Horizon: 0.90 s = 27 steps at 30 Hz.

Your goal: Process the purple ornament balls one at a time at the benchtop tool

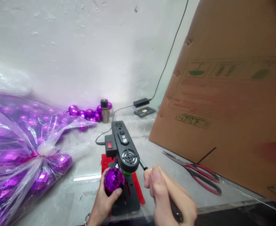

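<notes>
Nearest the camera, to the front right of the benchtop drill press [126,147], is the right hand [169,196]. Its fingers are curled around the black grip of the lever handle [142,163]; the long axis of the handle runs from the right side of the drill press toward the camera and rightward.

Items follow from left to right. Far left of the drill press: tied clear plastic bag [41,153] containing purple balls. Behind and left of the drill press: loose purple balls [89,112], with a black-capped bottle [105,115] beside them.

Front left of the drill press: left hand [103,201], thumb on the near side of the purple mirror ball [114,180] and fingers around its left side, gripping it. The ball is round, without a long axis, and sits just left of and below the front end of the head. Contact with the tooling is hidden. The left hand bears the ball; the right hand is apart from it.

Behind and right of the drill press: power adapter [141,102]. Right of the drill press: red-and-black-handled shears [205,179], blades pointing toward the machine, then a cardboard box [222,100].
</notes>
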{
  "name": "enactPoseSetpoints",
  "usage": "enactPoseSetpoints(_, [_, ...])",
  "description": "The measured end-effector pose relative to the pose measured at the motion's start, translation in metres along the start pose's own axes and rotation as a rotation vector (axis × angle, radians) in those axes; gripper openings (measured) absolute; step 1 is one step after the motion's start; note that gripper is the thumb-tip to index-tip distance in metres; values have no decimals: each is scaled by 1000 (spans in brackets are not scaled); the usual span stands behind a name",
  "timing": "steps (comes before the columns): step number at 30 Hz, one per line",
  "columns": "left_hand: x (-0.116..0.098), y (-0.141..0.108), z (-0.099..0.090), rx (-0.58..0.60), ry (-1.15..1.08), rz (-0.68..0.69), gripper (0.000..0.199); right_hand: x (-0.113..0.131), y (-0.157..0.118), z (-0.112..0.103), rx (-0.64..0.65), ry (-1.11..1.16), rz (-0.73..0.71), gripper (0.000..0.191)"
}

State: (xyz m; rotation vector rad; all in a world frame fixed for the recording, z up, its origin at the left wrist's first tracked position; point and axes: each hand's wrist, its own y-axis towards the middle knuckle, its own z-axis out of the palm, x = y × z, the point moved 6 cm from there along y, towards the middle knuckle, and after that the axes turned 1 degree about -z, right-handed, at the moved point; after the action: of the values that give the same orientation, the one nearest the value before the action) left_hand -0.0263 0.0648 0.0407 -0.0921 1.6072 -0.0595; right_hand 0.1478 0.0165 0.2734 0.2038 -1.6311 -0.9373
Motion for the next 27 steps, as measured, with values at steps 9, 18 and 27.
enactPoseSetpoints(9, [3,-2,4,-45,30,23,108,0,-1,-1,4,-27,21,41])
enactPoseSetpoints(18, [12,-2,5,-52,190,116,103,-1,1,0,-4,13,41,41])
enactPoseSetpoints(27, [25,-4,8,-33,232,93,102,0,2,0,-20,9,50,43])
